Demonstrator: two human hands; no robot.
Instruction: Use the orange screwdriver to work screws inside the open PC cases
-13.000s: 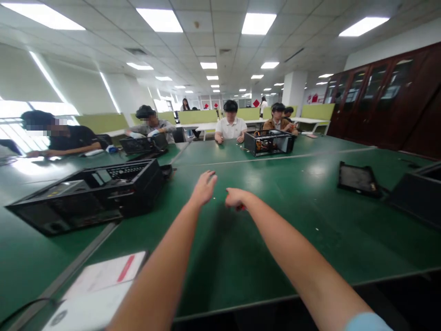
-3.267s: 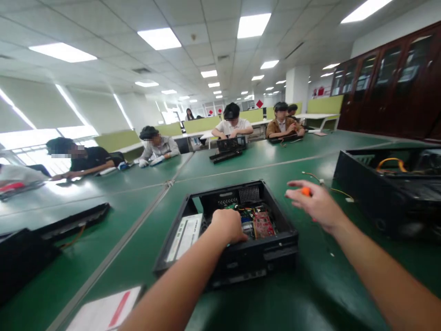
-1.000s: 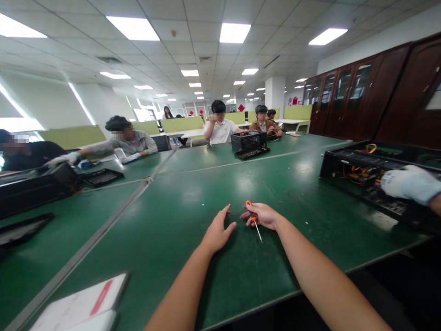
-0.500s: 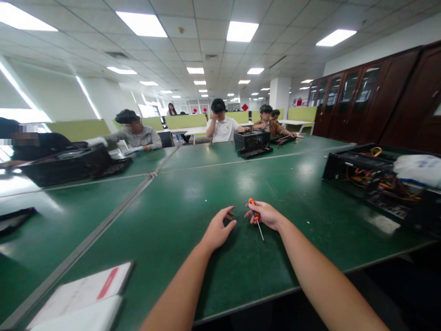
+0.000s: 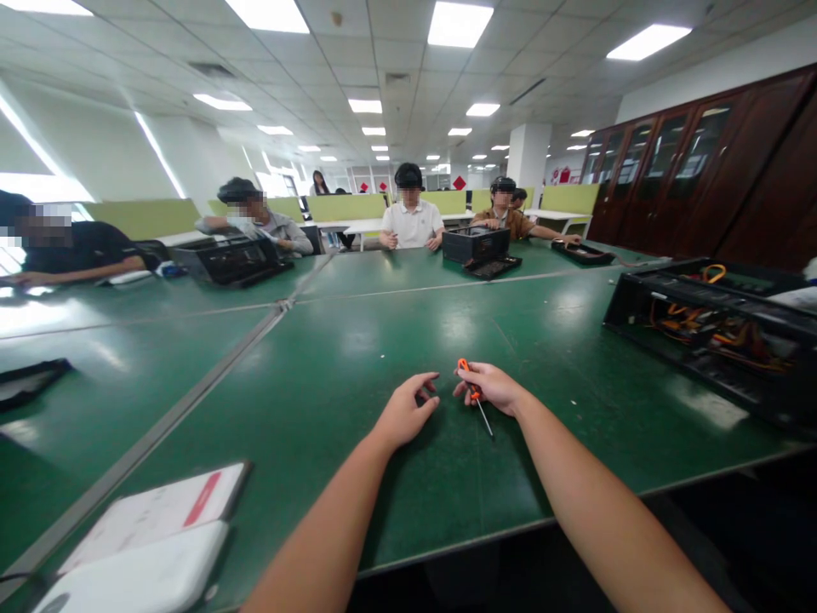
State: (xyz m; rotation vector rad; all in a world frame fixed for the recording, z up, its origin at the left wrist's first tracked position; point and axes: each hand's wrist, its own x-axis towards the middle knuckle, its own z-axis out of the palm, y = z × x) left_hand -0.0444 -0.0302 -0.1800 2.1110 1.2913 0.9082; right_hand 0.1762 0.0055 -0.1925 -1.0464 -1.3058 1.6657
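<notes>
An orange and black screwdriver (image 5: 474, 392) is gripped in my right hand (image 5: 494, 389), its metal shaft pointing down toward me above the green table (image 5: 332, 366). Beside it, on the left, my left hand (image 5: 408, 410) hovers with its fingers curved and apart, holding nothing. A small gap separates the two hands. At the right lies an open black computer case (image 5: 715, 328) with orange and yellow cables inside, well away from both hands.
White-and-red booklets or boxes and a white rounded device (image 5: 137, 570) lie at the front left. A dark panel (image 5: 31, 381) is at the left edge. Across the table, several people sit by black computer cases (image 5: 476, 244). Wooden cabinets (image 5: 695, 162) line the right wall.
My hands have barely moved, and the screwdriver stays in my right hand. The computer case across on the left has moved right and back; the person in white has lowered a hand from the head.
</notes>
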